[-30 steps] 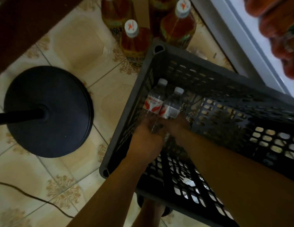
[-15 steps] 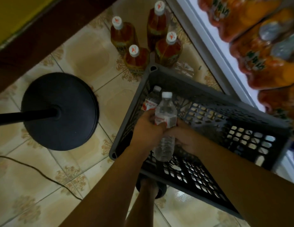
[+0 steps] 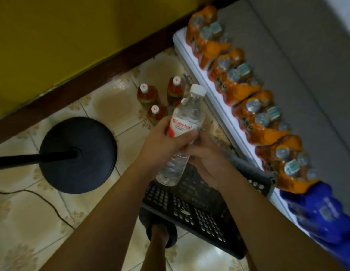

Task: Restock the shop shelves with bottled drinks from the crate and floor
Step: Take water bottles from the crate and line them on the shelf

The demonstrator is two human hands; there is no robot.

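Head camera: a person lifts a water bottle (image 3: 182,133) above the dark crate (image 3: 191,208), the left hand (image 3: 166,142) wrapped around its label and the right hand (image 3: 207,159) gripping its lower body. Tea bottles (image 3: 150,102) stand on the far floor. The step appears to be carrying; next, the bottle needs a free spot on the shelf (image 3: 215,106) at right.

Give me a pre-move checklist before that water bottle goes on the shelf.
1. Grip: left hand and right hand both hold the water bottle: ok.
2. Cap on: ok.
3. Bottle lifted out of the crate: ok.
4. Free spot on the shelf: cannot tell; orange packs fill the visible row.
5. Second bottle in the crate: cannot tell, hidden by the arms.
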